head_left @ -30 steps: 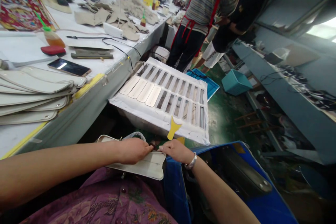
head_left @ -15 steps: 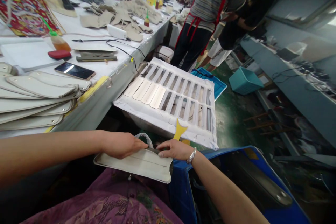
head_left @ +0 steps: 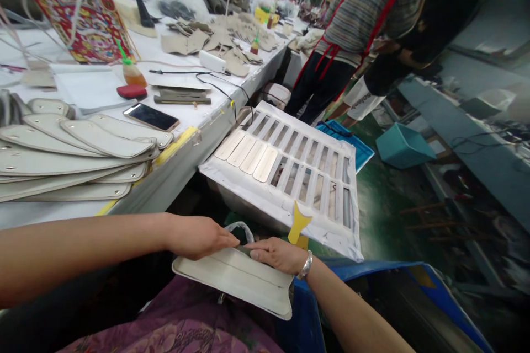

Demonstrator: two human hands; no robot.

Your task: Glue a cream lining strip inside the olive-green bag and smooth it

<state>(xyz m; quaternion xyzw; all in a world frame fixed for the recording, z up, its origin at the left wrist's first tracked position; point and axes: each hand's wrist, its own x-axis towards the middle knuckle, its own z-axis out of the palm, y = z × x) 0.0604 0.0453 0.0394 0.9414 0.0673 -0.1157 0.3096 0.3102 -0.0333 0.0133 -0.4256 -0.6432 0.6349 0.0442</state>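
Observation:
A cream-white handbag (head_left: 236, 278) with a wrapped handle (head_left: 240, 226) lies tilted over my lap, its pale flap or panel facing up. My left hand (head_left: 199, 237) rests along the bag's far edge, fingers together and tips at the handle's base; the thumb is hidden. From the right, my right hand (head_left: 275, 253) grips the same edge, thumb on the near side and fingers reaching over it. Between the hands a strip of darker lining shows. A small metal fitting (head_left: 221, 298) hangs under the bag's near side.
A white slatted rack (head_left: 285, 198) holds several pale strips and a yellow tag (head_left: 298, 223). On the left table are stacked cream panels (head_left: 83, 160), a phone (head_left: 152, 117) and a glue bottle (head_left: 133, 71). A blue bin (head_left: 306, 309) stands at my right; two people stand beyond the rack.
The view has shifted, so the whole scene sits farther right and lower. Both hands keep their places on the handbag, with little visible change in their grip.

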